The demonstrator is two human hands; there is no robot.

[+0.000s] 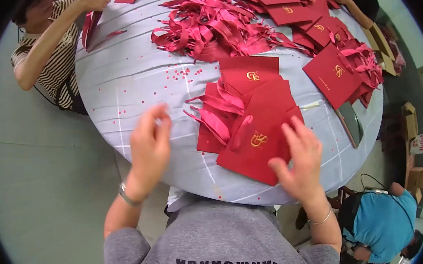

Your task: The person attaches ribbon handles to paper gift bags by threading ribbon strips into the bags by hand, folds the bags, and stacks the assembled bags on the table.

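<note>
Right in front of me on the round table, flat red paper bags (264, 159) with gold emblems lie in an overlapping stack. Pink-red ribbon handles (215, 125) spread loosely from the stack's left part. My right hand (300, 160) is at the right edge of the top bag, fingers spread and thumb over the paper; whether it presses on the bag is hard to tell. Left of the stack, my left hand (150, 149) is raised off the table with fingers loosely bent and apart. Nothing shows in it, and its fingertips are slightly blurred.
A heap of red ribbons (216, 24) and more red bags (334, 75) fill the far side. A dark phone-like slab (349, 125) lies at the right. Tiny red dots (181, 72) dot the pale tablecloth (140, 80). A person in stripes (53, 43) handles a bag at left.
</note>
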